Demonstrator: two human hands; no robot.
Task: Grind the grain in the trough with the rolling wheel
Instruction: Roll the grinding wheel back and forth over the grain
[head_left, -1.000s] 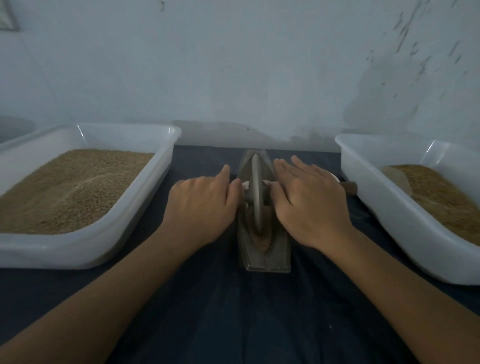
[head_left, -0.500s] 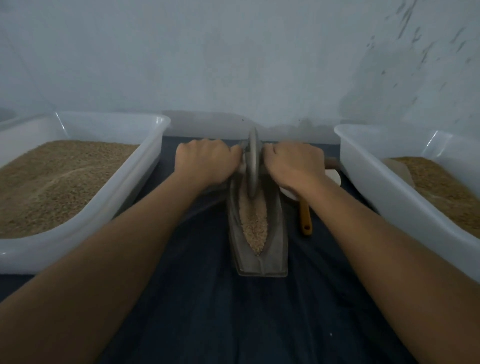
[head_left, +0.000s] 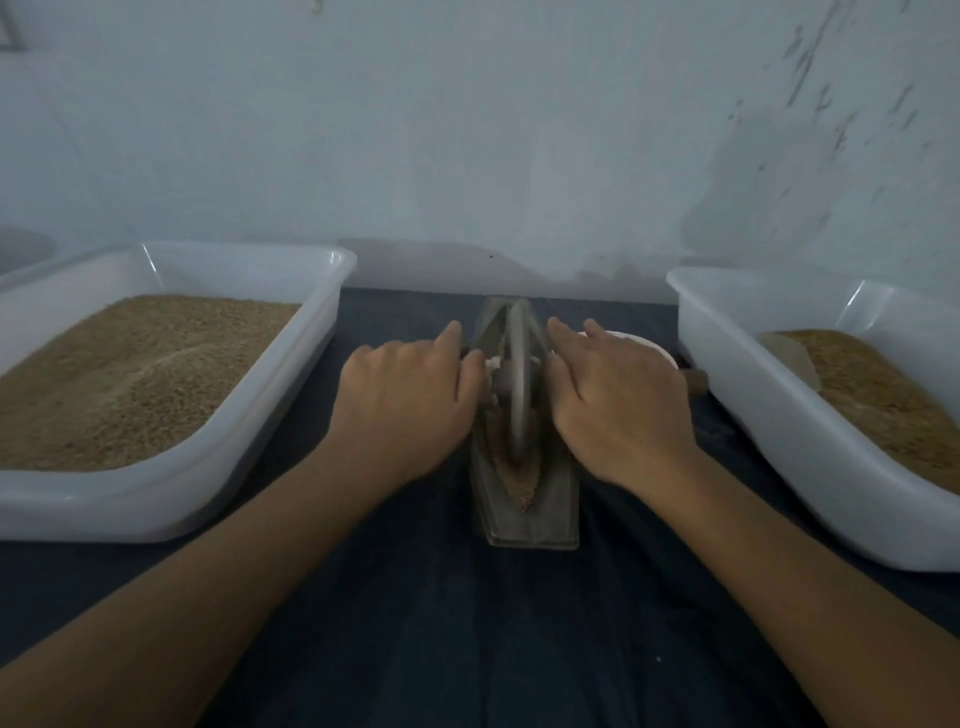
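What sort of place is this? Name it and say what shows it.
Probably a small hand-grinding work table: a metal trough with a rolling wheel, flanked by white tubs of grain, against a scuffed wall.

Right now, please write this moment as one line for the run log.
step: grinding | wheel: upright in trough | left hand, right hand: on the wheel's axle, fingers straight | grain: near end

Two bare forearms and hands, no sleeves, rings, watch or gloves visible.
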